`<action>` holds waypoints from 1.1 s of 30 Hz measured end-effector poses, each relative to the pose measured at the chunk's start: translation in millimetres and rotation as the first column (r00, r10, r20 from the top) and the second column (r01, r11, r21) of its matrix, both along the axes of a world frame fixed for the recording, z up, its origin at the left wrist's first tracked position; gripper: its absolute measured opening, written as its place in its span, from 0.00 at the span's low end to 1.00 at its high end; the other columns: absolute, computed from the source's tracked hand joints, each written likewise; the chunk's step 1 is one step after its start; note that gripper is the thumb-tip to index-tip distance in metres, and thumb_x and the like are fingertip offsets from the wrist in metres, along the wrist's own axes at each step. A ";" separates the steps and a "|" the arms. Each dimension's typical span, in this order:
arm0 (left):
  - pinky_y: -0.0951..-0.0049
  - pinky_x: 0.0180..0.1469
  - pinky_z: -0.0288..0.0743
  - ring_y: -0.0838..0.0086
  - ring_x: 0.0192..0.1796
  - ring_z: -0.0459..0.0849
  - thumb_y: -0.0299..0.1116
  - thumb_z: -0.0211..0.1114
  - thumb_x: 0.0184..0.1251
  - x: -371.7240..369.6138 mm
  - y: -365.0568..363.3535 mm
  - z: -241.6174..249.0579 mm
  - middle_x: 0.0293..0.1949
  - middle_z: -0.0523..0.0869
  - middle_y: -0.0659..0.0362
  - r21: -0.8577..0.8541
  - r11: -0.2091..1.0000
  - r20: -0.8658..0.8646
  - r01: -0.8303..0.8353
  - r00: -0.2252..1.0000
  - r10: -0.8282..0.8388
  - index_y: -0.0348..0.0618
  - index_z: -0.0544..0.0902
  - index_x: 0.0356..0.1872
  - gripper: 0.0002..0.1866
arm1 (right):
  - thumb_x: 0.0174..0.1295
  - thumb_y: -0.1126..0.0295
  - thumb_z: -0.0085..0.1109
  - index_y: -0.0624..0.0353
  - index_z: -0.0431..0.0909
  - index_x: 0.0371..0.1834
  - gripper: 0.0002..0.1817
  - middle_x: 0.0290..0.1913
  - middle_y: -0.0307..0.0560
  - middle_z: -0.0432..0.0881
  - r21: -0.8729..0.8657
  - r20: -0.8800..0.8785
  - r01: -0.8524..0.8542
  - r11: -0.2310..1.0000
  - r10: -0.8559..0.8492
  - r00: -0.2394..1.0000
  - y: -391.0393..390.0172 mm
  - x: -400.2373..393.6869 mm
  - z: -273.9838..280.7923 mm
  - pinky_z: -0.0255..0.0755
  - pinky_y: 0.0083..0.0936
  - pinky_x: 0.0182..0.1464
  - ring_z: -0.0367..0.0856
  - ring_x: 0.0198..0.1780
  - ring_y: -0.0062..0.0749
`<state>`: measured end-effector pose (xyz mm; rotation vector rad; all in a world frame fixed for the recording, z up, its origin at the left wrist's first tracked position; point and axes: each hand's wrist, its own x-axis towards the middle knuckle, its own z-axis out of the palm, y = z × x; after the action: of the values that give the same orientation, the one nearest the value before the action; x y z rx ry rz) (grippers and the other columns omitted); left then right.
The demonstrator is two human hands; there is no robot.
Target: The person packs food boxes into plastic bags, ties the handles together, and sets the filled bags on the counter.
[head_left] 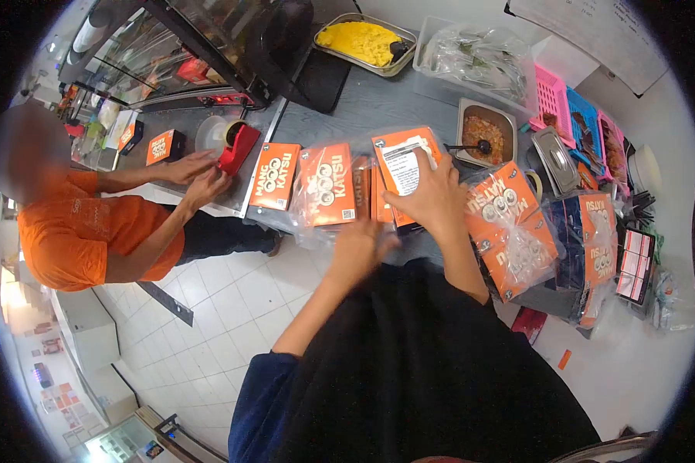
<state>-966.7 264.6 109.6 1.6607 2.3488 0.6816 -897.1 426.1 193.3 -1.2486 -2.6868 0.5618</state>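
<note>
In the head view, orange printed boxes in clear plastic lie on the grey counter in front of me. My right hand rests with fingers spread on the box with a white label. At the near edge of the boxes is my left hand, blurred, its fingers beside the gap between the labelled box and the bagged box; whether it grips anything cannot be made out. Left of these lies an unbagged orange box. Bagged orange boxes stand to the right of my right hand.
A co-worker in an orange shirt reaches to a red tape dispenser at the left. Behind the boxes are a tray of yellow food, a plastic bin and a tray of chopped food. A tablet stands right.
</note>
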 end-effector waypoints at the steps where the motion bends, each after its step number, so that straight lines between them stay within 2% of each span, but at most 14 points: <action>1: 0.57 0.38 0.77 0.51 0.38 0.82 0.47 0.65 0.59 14.6 -1.8 1.4 0.44 0.79 0.45 -0.170 0.983 0.023 0.064 0.998 -0.061 0.34 0.77 0.46 0.25 | 0.36 0.39 0.69 0.52 0.66 0.64 0.49 0.59 0.66 0.62 -0.008 0.025 0.004 1.000 -0.003 1.000 -0.4 -2.2 1.0 0.65 0.57 0.52 0.65 0.61 0.62; 2: 0.56 0.37 0.78 0.51 0.36 0.83 0.47 0.63 0.60 26.1 -1.2 4.2 0.44 0.79 0.46 -0.333 0.934 0.055 0.130 0.991 -0.118 0.34 0.77 0.46 0.24 | 0.36 0.39 0.69 0.52 0.66 0.64 0.50 0.60 0.66 0.61 -0.057 0.023 0.003 0.998 -0.002 1.000 -1.7 -4.5 2.3 0.64 0.57 0.53 0.64 0.61 0.62; 6: 0.54 0.42 0.79 0.47 0.41 0.83 0.56 0.56 0.65 35.7 10.6 -13.8 0.49 0.78 0.42 -0.205 0.831 0.265 0.517 0.847 -0.461 0.32 0.74 0.52 0.31 | 0.38 0.38 0.68 0.53 0.62 0.66 0.52 0.59 0.67 0.61 -0.013 -0.082 -0.036 0.999 0.035 0.996 -9.2 -18.5 -8.6 0.69 0.54 0.51 0.70 0.56 0.65; 9: 0.50 0.47 0.76 0.42 0.44 0.81 0.57 0.52 0.67 18.0 -3.5 33.3 0.54 0.74 0.37 -0.380 0.797 0.302 0.469 0.878 -0.371 0.32 0.72 0.55 0.33 | 0.37 0.36 0.68 0.44 0.59 0.69 0.53 0.62 0.65 0.58 0.115 -0.155 -0.013 0.993 0.031 0.987 -14.7 -25.9 -39.9 0.69 0.57 0.50 0.69 0.56 0.67; 12: 0.47 0.50 0.73 0.36 0.47 0.78 0.50 0.51 0.71 -22.8 -17.3 72.7 0.59 0.66 0.30 -0.597 0.787 0.338 -0.155 0.841 0.422 0.32 0.59 0.64 0.33 | 0.37 0.32 0.66 0.34 0.57 0.70 0.53 0.65 0.61 0.54 0.048 0.025 0.019 0.999 -0.020 0.999 -9.1 -20.8 -35.1 0.66 0.62 0.50 0.64 0.61 0.68; 14: 0.50 0.44 0.76 0.39 0.41 0.82 0.42 0.54 0.70 -43.7 -48.5 49.0 0.61 0.64 0.29 -0.265 0.889 0.003 -0.372 0.922 0.387 0.33 0.53 0.66 0.33 | 0.40 0.32 0.65 0.39 0.57 0.71 0.53 0.66 0.63 0.54 -0.019 0.002 0.044 0.999 -0.044 0.999 -2.1 -13.4 -30.7 0.65 0.62 0.52 0.64 0.60 0.69; 17: 0.58 0.35 0.79 0.48 0.32 0.85 0.36 0.56 0.69 -45.8 -50.7 98.5 0.60 0.65 0.31 -0.141 0.905 0.237 -0.402 0.874 0.425 0.33 0.58 0.65 0.29 | 0.46 0.34 0.62 0.43 0.57 0.71 0.49 0.68 0.63 0.52 -0.064 -0.096 0.018 0.998 -0.024 0.995 2.6 -0.4 -41.5 0.63 0.65 0.52 0.61 0.61 0.72; 19: 0.54 0.37 0.76 0.46 0.41 0.82 0.32 0.57 0.67 -62.9 -62.1 129.7 0.57 0.71 0.34 -0.067 0.899 0.437 -0.434 0.797 0.417 0.30 0.63 0.61 0.25 | 0.49 0.36 0.61 0.44 0.58 0.70 0.47 0.70 0.63 0.50 0.047 -0.096 -0.007 0.999 0.011 0.995 -3.4 4.2 -43.4 0.62 0.67 0.52 0.61 0.61 0.74; 21: 0.55 0.41 0.77 0.50 0.48 0.82 0.33 0.59 0.66 -94.9 -72.1 176.0 0.57 0.73 0.35 -0.293 0.801 0.704 -0.522 0.449 0.550 0.29 0.66 0.60 0.26 | 0.52 0.39 0.61 0.46 0.58 0.70 0.45 0.72 0.63 0.47 0.220 0.010 -0.050 0.974 0.049 0.999 -16.5 10.7 -22.2 0.61 0.68 0.54 0.62 0.60 0.76; 22: 0.57 0.47 0.75 0.54 0.53 0.79 0.33 0.61 0.65 -109.5 -69.4 170.3 0.57 0.74 0.36 -0.136 0.741 0.655 -0.658 0.501 0.566 0.29 0.66 0.61 0.27 | 0.56 0.48 0.62 0.52 0.65 0.65 0.36 0.67 0.60 0.57 0.366 0.044 -0.058 0.929 0.045 0.998 -22.7 13.9 -3.1 0.65 0.58 0.56 0.67 0.58 0.68; 25: 0.61 0.59 0.69 0.53 0.61 0.74 0.44 0.67 0.58 -204.4 -69.8 37.8 0.60 0.70 0.35 0.106 0.756 0.223 -0.646 0.757 0.615 0.34 0.61 0.66 0.39 | 0.60 0.61 0.59 0.60 0.73 0.54 0.22 0.55 0.55 0.69 -0.016 -0.272 -0.158 0.987 0.148 0.951 -10.7 14.1 2.2 0.69 0.44 0.53 0.72 0.55 0.54; 28: 0.51 0.62 0.63 0.43 0.65 0.65 0.60 0.71 0.42 -237.9 -51.0 -89.8 0.65 0.61 0.32 -0.146 0.695 -0.147 -0.704 0.711 0.688 0.41 0.54 0.71 0.57 | 0.61 0.70 0.55 0.65 0.77 0.42 0.11 0.42 0.51 0.74 -0.110 -0.443 -0.303 0.947 0.226 0.868 -22.7 1.7 12.8 0.70 0.34 0.50 0.76 0.48 0.44; 30: 0.45 0.61 0.60 0.39 0.65 0.62 0.64 0.71 0.35 -223.2 -35.9 -111.0 0.65 0.58 0.32 -0.124 0.638 -0.356 -0.760 0.634 0.687 0.45 0.51 0.72 0.62 | 0.60 0.71 0.55 0.65 0.76 0.42 0.10 0.42 0.51 0.75 -0.192 -0.389 -0.357 0.914 0.263 0.883 -27.6 6.7 0.7 0.70 0.35 0.51 0.75 0.48 0.44; 33: 0.42 0.59 0.59 0.43 0.64 0.63 0.61 0.71 0.36 -208.9 -35.8 -81.8 0.62 0.63 0.36 -0.157 0.620 -0.220 -0.769 0.639 0.737 0.47 0.53 0.72 0.59 | 0.60 0.71 0.55 0.64 0.75 0.46 0.12 0.45 0.51 0.74 -0.127 -0.370 -0.255 0.959 0.193 0.909 -33.3 14.8 -5.9 0.69 0.37 0.52 0.73 0.50 0.46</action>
<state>-1175.6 228.8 27.8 0.5488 3.0725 0.3565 -882.4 392.8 187.4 -0.7748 -2.5238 0.9670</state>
